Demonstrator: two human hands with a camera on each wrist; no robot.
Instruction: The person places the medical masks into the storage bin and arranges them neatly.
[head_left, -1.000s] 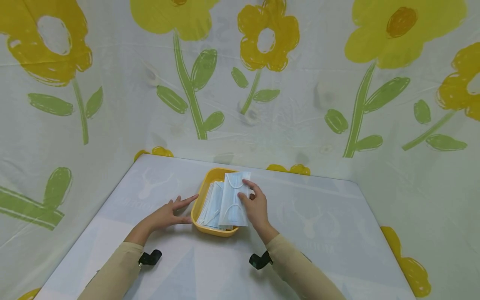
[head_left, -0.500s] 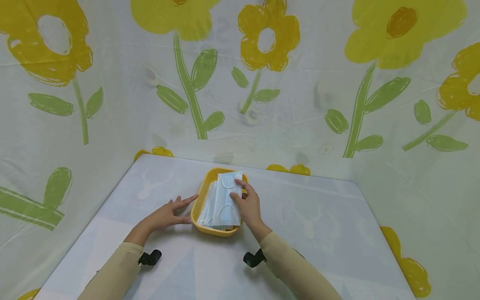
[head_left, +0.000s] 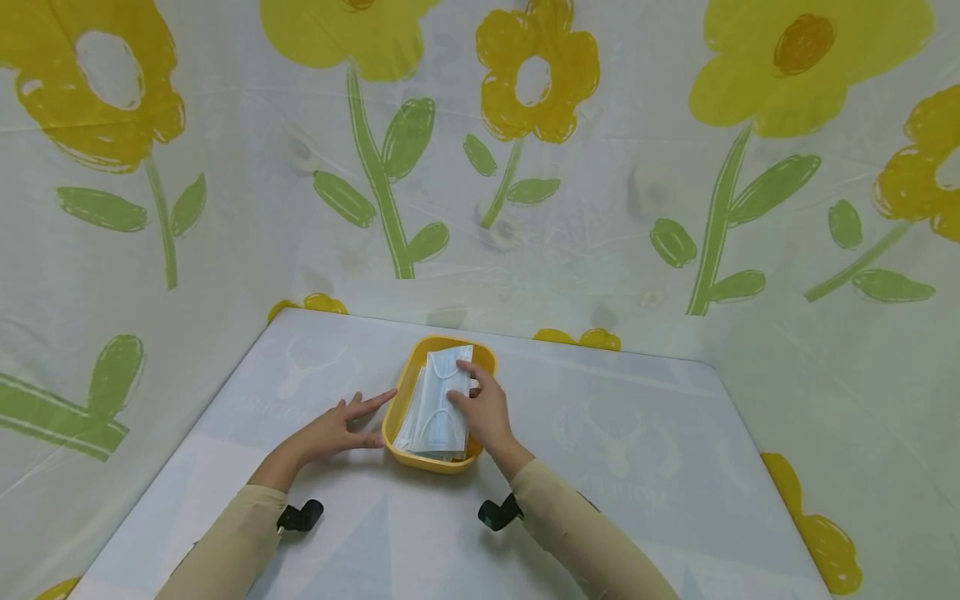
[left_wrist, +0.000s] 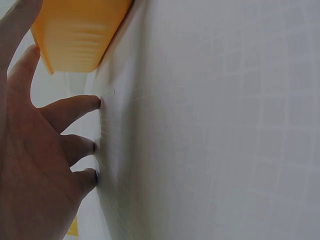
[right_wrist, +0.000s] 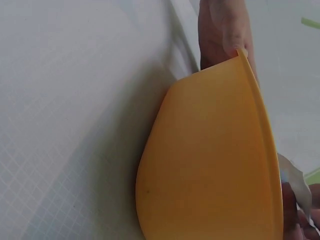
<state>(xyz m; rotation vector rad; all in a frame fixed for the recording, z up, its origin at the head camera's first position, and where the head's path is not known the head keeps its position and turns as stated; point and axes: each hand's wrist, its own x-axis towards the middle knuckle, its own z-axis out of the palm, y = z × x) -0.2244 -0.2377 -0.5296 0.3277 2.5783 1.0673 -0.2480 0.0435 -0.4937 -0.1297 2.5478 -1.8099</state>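
Note:
A yellow plastic basket [head_left: 429, 466] sits on the table, and several pale blue face masks lie in it as a stack. With thumb and fingers my right hand [head_left: 486, 412] pinches the right edge of a face mask [head_left: 444, 419], ear loops facing up, over the stack. The held mask shows as a pale edge past the rim in the right wrist view. My left hand [head_left: 330, 431] has its fingers spread, thumb and index finger at the basket's left rim. In the left wrist view the other fingertips [left_wrist: 92, 102] rest on the table.
The white patterned table [head_left: 600, 517] extends around the basket on every side. A flower-printed curtain [head_left: 600, 250] stands behind it and along the sides. Black wrist cameras [head_left: 302, 515] are strapped at both sleeves.
My right hand has moved left with the pinched face mask, from the basket's right side to over the stack. The left hand and the basket have stayed in place.

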